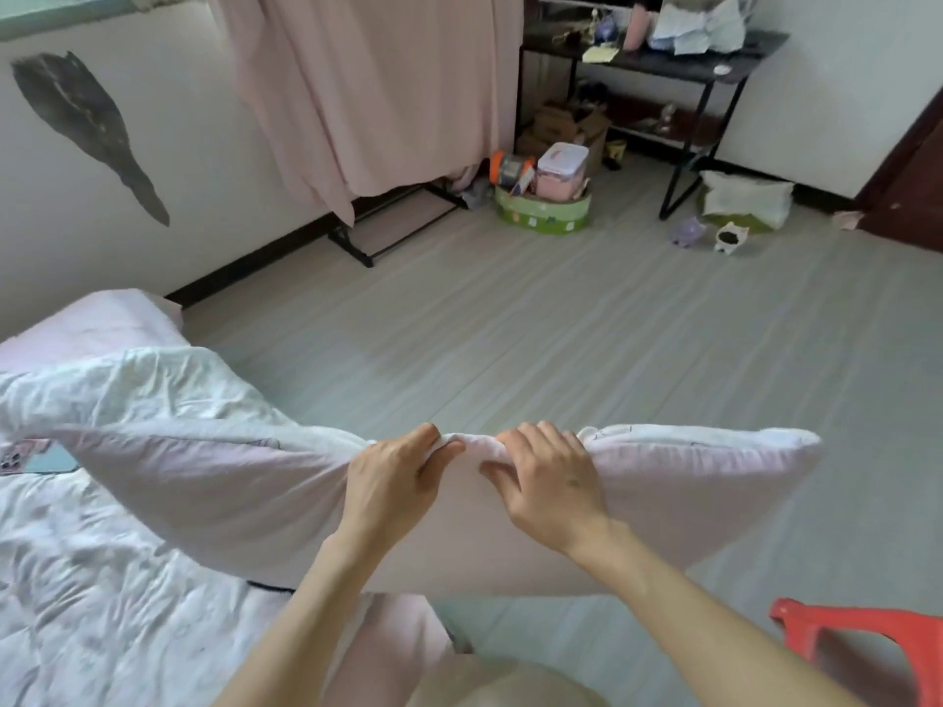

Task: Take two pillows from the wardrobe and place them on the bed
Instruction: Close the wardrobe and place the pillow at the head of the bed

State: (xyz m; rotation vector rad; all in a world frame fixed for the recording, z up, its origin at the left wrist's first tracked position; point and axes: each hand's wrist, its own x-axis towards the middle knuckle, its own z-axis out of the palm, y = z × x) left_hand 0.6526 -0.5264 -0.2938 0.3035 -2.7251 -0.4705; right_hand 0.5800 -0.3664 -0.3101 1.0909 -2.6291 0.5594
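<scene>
While both hands hold it in the air, a pale pink pillow [510, 512] stretches across the lower middle of the view, its left end over the near edge of the bed [102, 579] and its right end out over the grey floor [561, 349]. Starting at the far left, the bed carries a rumpled white quilt [127, 400] with pink bedding showing at its far corner, and a small patterned item (too blurred to identify) lies at the bed's left edge. Next comes the left hand [393, 482], its fingers curled over the pillow's top edge and clenching a bunch of the fabric. Just beside it, nearly touching, the right hand [551, 482] grasps the same bunched edge in the same way, with the thumb underneath. Both bare forearms reach up from the bottom of the view. Beyond the pillow, against the back wall, a pink curtain [377, 84] hangs over a black frame. To its right a green round box [543, 211] on the floor holds a pink lidded container [561, 170]. Further right stands a black desk [658, 61] strewn with papers, with a cushion [747, 199] on the floor near its leg. At the bottom right corner of the floor sits a red plastic stool [862, 635].
</scene>
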